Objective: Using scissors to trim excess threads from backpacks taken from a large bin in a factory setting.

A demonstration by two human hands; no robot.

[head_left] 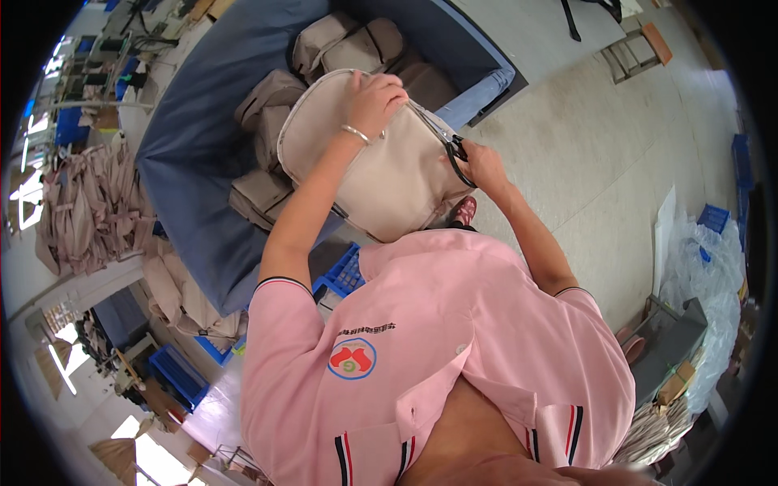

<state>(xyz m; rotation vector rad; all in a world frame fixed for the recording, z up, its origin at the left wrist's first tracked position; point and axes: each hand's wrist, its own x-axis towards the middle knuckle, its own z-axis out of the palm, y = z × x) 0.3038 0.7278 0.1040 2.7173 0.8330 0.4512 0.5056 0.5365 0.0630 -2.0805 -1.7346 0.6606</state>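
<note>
A beige fabric bag [389,180] with a rounded, piped panel is held up in front of my body. My left hand [375,101], with a bangle at the wrist, grips its upper edge, fingers curled over the fabric. In my right hand [485,168] is a pair of scissors [454,150] with black handles. The scissors' metal blades lie along the dark-trimmed edge of the bag, close to its right side. Whether the blades touch the fabric I cannot tell.
Beyond the bag stands a large blue fabric-lined bin [198,154] holding several similar beige bags [356,49]. Blue plastic crates [344,271] sit near my left side. Piled beige pieces [93,206] lie far left; a stool [640,50] stands far right, clear plastic wrap [703,279] nearer.
</note>
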